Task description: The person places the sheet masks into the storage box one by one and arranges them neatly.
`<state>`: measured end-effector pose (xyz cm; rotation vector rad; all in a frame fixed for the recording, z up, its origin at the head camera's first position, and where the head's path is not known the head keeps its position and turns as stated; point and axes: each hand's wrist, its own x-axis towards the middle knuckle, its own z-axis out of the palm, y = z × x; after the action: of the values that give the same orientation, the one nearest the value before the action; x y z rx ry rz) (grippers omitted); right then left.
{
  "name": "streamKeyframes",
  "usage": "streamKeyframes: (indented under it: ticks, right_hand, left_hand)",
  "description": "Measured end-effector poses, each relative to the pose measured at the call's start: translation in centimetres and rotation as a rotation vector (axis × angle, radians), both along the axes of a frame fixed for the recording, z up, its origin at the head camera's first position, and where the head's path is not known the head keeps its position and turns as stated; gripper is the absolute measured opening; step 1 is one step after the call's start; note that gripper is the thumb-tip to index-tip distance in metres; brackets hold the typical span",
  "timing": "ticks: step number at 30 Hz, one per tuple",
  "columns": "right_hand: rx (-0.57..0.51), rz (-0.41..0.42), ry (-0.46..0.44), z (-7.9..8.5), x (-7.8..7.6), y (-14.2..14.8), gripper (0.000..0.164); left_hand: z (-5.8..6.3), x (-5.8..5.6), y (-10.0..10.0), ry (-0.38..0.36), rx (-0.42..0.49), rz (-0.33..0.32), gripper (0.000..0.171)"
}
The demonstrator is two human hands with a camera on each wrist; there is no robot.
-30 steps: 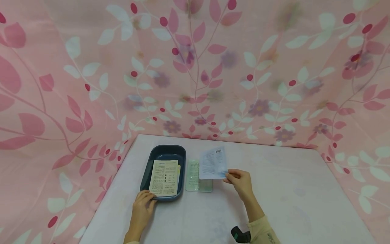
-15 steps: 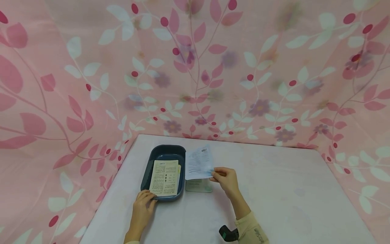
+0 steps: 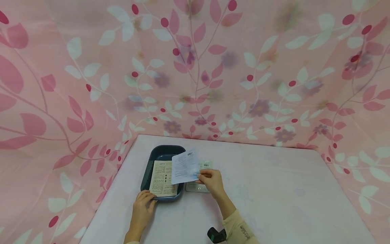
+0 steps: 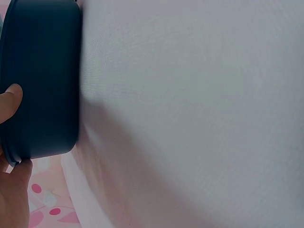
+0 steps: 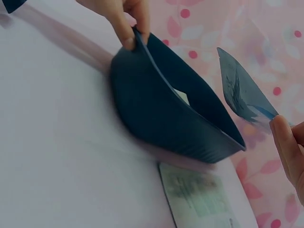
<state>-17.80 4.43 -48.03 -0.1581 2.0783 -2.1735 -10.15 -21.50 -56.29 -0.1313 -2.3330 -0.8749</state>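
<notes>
A dark blue plastic bin (image 3: pixel 147 171) stands on the table with a cream printed packet (image 3: pixel 160 176) in it. My left hand (image 3: pixel 142 206) pinches the bin's near left corner; in the left wrist view its thumb (image 4: pixel 10 102) lies on the outer wall. My right hand (image 3: pixel 211 183) pinches a thin pale blue packet (image 3: pixel 184 166), printed with text and a barcode, by its lower right corner. That packet hangs over the bin's right rim, above it and partly covering the cream one. Under my right hand a pale green packet (image 3: pixel 195 187) lies flat beside the bin, partly hidden.
A white cloth covers the table (image 3: pixel 274 189). Pink floral fabric (image 3: pixel 198 67) hangs behind and at the sides. Near my right sleeve (image 3: pixel 239 227) a black device (image 3: pixel 216 234) shows at the wrist.
My right hand has carried the pale blue packet leftward, from over the green packet to over the bin's right side. My left hand stays on the bin's corner.
</notes>
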Motion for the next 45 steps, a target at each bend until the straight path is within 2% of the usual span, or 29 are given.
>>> streamKeyframes:
  ticks: [6, 11, 19, 29, 39, 45]
  right_hand:
    - [0.015, 0.0, -0.025, -1.0, -0.1, -1.9, 0.022]
    - [0.041, -0.034, -0.062, -2.0, -0.2, -3.6, 0.021]
    - [0.115, -0.085, -0.065, -3.5, -0.1, -5.6, 0.019]
    - [0.185, -0.107, -0.053, -3.4, 0.1, -6.9, 0.019]
    - [0.242, -0.055, 0.076, -3.6, -0.1, -7.3, 0.019]
    - [0.411, -0.057, 0.21, -3.7, -0.2, -7.5, 0.014]
  left_hand:
    - [0.0, -0.1, 0.1, 0.047, -0.02, -0.016, 0.03]
    - [0.0, 0.0, 0.0, 0.054, -0.016, -0.014, 0.03]
    - [0.0, -0.1, 0.0, 0.092, -0.024, -0.027, 0.031]
    - [0.0, -0.1, -0.1, 0.105, -0.025, -0.025, 0.032]
    - [0.1, 0.1, 0.0, 0.06, -0.023, -0.005, 0.03]
    - [0.0, 0.0, 0.0, 0.08, -0.032, -0.01, 0.031]
